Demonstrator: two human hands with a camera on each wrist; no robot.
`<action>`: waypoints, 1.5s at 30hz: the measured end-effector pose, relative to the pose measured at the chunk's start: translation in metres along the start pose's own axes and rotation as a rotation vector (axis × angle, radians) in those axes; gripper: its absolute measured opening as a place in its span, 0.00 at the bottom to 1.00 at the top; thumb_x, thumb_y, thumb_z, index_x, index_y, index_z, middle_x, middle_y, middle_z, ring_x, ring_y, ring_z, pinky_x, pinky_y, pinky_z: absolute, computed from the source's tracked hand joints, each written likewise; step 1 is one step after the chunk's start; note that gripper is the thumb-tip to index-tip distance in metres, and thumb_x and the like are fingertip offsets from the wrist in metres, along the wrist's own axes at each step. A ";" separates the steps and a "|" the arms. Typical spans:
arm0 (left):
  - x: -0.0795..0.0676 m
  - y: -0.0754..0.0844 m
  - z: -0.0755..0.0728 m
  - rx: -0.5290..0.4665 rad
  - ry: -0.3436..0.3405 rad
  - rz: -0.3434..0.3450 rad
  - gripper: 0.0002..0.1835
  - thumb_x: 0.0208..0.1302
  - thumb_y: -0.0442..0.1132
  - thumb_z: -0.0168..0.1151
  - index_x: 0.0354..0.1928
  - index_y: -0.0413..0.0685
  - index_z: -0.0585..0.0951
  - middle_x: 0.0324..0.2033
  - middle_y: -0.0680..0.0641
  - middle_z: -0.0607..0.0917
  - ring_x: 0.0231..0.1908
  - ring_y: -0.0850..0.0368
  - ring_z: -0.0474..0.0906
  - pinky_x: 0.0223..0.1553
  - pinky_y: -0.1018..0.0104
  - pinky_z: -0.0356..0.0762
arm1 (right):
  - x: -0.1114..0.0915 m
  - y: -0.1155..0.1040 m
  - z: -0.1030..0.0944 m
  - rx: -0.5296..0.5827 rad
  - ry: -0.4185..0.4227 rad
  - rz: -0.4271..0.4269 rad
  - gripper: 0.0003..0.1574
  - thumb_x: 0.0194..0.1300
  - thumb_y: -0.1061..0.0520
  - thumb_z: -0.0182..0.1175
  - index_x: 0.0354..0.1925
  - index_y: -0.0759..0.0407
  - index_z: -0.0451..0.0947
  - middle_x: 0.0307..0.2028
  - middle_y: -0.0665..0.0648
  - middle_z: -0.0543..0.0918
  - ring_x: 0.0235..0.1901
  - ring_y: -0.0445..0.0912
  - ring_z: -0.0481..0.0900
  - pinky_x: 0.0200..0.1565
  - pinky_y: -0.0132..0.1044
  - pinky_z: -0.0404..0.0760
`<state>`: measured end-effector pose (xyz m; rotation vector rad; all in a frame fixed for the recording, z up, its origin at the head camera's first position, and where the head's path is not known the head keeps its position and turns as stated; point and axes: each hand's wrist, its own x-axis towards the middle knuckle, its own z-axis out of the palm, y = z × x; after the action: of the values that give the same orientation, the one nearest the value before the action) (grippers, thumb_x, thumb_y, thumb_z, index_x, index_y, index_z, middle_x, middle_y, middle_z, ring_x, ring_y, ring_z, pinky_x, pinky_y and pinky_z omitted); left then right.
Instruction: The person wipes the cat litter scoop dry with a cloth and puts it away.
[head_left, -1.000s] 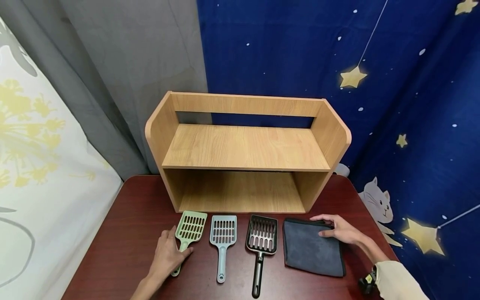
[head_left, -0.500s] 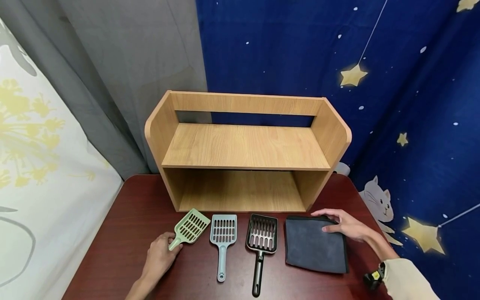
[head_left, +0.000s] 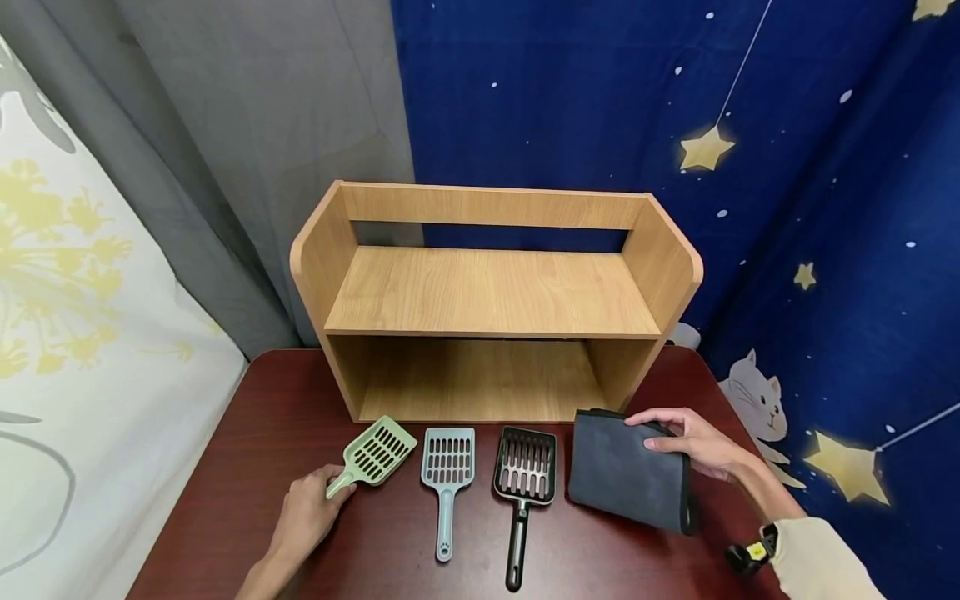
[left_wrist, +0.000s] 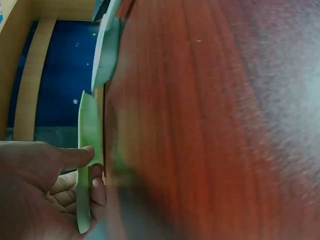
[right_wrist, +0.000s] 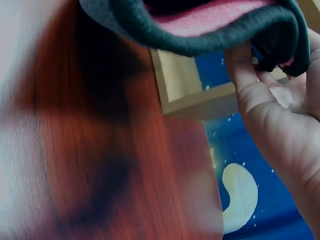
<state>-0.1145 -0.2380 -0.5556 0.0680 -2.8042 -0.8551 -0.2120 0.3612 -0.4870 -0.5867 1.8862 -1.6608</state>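
The green scoop (head_left: pixel 362 472) is in front of the shelf's left end, and our left hand (head_left: pixel 303 508) grasps its handle, the thumb on one side and fingers curled on the other. Whether its head touches the bench (head_left: pixel 225 500), we cannot tell. The folded cloth (head_left: pixel 630 467) is near the shelf's right end. Our right hand (head_left: pixel 693 437) pinches it by the upper right edge, and it appears raised and tilted, with a shadow below.

We judge that the step in hand is the picking up of both things. The next move, in our opinion, calls for a firm hold on the thin handle, and for care that the cloth does not open from its fold.

The scoop looks like smooth plastic, shallow, with rows of slots. The cloth looks soft and thick: dark grey-blue outside, black at the border, pink inside.

Between them lie, apart from each other, a light blue scoop (head_left: pixel 446 492) of similar shape and a glossy black scoop (head_left: pixel 519 521). Behind stands the shelf (head_left: pixel 487 292), of pale wood grain, with rounded side panels. Farther back hangs a blue curtain (head_left: pixel 555 100) with stars.
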 end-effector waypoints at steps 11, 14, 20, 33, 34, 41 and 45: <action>0.012 0.026 -0.015 0.052 0.022 0.105 0.14 0.52 0.40 0.75 0.41 0.48 0.85 0.29 0.50 0.85 0.28 0.54 0.80 0.24 0.55 0.73 | 0.004 -0.032 0.030 -0.038 0.135 -0.127 0.28 0.66 0.69 0.57 0.64 0.70 0.68 0.62 0.61 0.75 0.58 0.47 0.76 0.54 0.38 0.77; 0.018 0.040 -0.020 0.043 0.013 0.124 0.14 0.52 0.40 0.75 0.42 0.48 0.85 0.31 0.50 0.86 0.29 0.55 0.80 0.25 0.54 0.73 | 0.008 -0.042 0.041 -0.163 0.240 -0.167 0.28 0.64 0.66 0.62 0.62 0.66 0.72 0.61 0.58 0.76 0.58 0.42 0.74 0.53 0.32 0.76; 0.027 0.069 -0.023 0.015 -0.024 0.162 0.14 0.52 0.40 0.75 0.43 0.50 0.86 0.32 0.53 0.86 0.29 0.59 0.78 0.27 0.57 0.74 | 0.023 -0.059 0.070 -0.215 0.364 -0.178 0.29 0.61 0.59 0.68 0.60 0.58 0.76 0.60 0.58 0.77 0.50 0.42 0.79 0.45 0.35 0.81; 0.043 0.114 -0.004 -0.009 -0.069 0.266 0.10 0.48 0.39 0.77 0.34 0.53 0.86 0.23 0.60 0.81 0.23 0.64 0.72 0.26 0.64 0.71 | 0.073 -0.082 0.116 -0.489 0.475 -0.307 0.25 0.58 0.53 0.72 0.55 0.46 0.81 0.53 0.48 0.83 0.39 0.40 0.80 0.38 0.29 0.78; 0.044 0.117 -0.002 -0.009 -0.065 0.282 0.10 0.48 0.39 0.77 0.34 0.52 0.86 0.24 0.59 0.82 0.23 0.64 0.73 0.26 0.63 0.72 | 0.077 -0.083 0.120 -0.509 0.483 -0.314 0.25 0.57 0.53 0.72 0.55 0.45 0.81 0.52 0.47 0.83 0.41 0.40 0.80 0.39 0.29 0.78; 0.047 0.137 0.009 -0.022 -0.046 0.379 0.16 0.48 0.40 0.77 0.41 0.48 0.88 0.34 0.53 0.88 0.31 0.61 0.83 0.30 0.62 0.78 | 0.102 -0.091 0.145 -0.664 0.517 -0.342 0.25 0.53 0.53 0.75 0.50 0.40 0.83 0.48 0.41 0.85 0.51 0.38 0.80 0.51 0.31 0.75; 0.047 0.149 0.015 -0.032 -0.044 0.426 0.17 0.48 0.40 0.77 0.42 0.46 0.87 0.35 0.50 0.89 0.33 0.59 0.84 0.31 0.62 0.79 | 0.116 -0.089 0.159 -0.717 0.530 -0.302 0.24 0.49 0.54 0.77 0.47 0.37 0.85 0.43 0.40 0.86 0.41 0.37 0.81 0.43 0.32 0.76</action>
<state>-0.1612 -0.1105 -0.4764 -0.5374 -2.6881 -0.7989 -0.1977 0.1542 -0.4255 -0.7876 2.9468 -1.3569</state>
